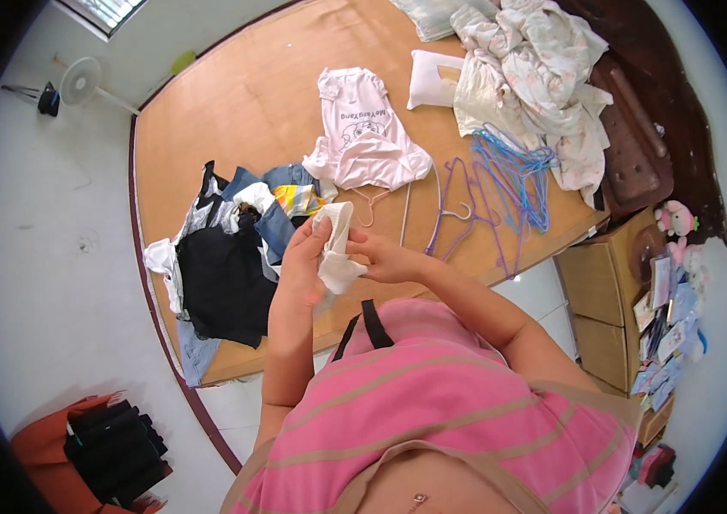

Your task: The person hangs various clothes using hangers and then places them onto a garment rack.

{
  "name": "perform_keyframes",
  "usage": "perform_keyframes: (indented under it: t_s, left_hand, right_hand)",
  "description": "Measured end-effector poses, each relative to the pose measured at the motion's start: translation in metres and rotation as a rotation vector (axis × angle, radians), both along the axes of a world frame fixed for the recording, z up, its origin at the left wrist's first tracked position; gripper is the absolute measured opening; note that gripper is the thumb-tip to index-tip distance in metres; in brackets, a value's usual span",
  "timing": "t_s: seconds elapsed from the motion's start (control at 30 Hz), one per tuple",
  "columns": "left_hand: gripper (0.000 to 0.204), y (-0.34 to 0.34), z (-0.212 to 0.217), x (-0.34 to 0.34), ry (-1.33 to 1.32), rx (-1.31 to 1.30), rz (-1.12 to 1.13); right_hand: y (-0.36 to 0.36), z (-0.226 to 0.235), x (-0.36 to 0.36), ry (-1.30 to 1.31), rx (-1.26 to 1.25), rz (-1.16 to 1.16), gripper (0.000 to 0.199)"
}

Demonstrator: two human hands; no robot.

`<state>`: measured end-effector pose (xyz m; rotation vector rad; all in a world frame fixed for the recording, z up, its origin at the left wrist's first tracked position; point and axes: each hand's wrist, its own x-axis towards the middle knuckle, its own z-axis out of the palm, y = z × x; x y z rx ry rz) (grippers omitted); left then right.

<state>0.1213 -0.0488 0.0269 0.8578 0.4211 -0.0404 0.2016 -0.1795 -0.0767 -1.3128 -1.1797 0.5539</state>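
Note:
In front of my body I hold a small white piece of clothing (335, 267) with a ribbed-looking band, its exact kind not clear. My left hand (302, 261) is closed on its left side, thumb up against the band. My right hand (379, 259) pinches its right edge. Just beyond my hands lies a pale pink T-shirt (355, 120), spread on the board with a pink hanger (371, 206) showing below its edge. Left of my hands is a heap of clothes with a black garment (225, 283), denim (274, 227) and a yellow-orange patterned piece (297, 200).
Several purple hangers (472, 201) and a bunch of blue hangers (518, 176) lie to the right on the wooden board (235, 94). Crumpled floral bedding (526, 77) and a small pillow (434, 80) are at the back right. A wooden cabinet (595, 291) stands at the right.

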Motion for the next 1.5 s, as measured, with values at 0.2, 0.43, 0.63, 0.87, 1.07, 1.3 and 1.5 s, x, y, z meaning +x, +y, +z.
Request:
perform_keyframes:
  t_s: [0.2,0.43,0.63,0.87,1.07,1.3,1.5]
  left_hand:
    - [0.031,0.012,0.000,-0.002,0.039,0.297,0.139]
    - [0.058,0.020,-0.072,0.004,0.092,1.251,0.439]
    - [0.042,-0.041,-0.122,-0.001,-0.033,0.717,0.140]
    - [0.015,-0.032,-0.129,0.006,-0.014,0.961,0.178]
    - [0.011,-0.036,-0.131,0.009,0.231,0.393,0.260]
    - [0.013,-0.049,-0.118,0.003,0.292,0.921,0.144]
    - [0.015,-0.043,-0.115,-0.011,0.447,0.834,0.397]
  right_hand:
    - [-0.011,0.015,0.008,0.211,-0.114,-0.078,0.011]
    - [-0.018,0.016,0.009,0.388,-0.103,-0.568,0.013]
    - [-0.017,0.021,-0.015,0.384,-0.129,-0.496,0.015]
    - [-0.046,0.030,-0.008,0.401,-0.075,-0.183,0.010]
    - [-0.078,-0.015,0.025,0.480,-0.172,-0.320,0.014]
    - [-0.199,-0.262,0.094,0.391,-0.862,-1.000,0.020]
    - [-0.266,-0.342,0.113,0.764,-1.063,-0.965,0.017]
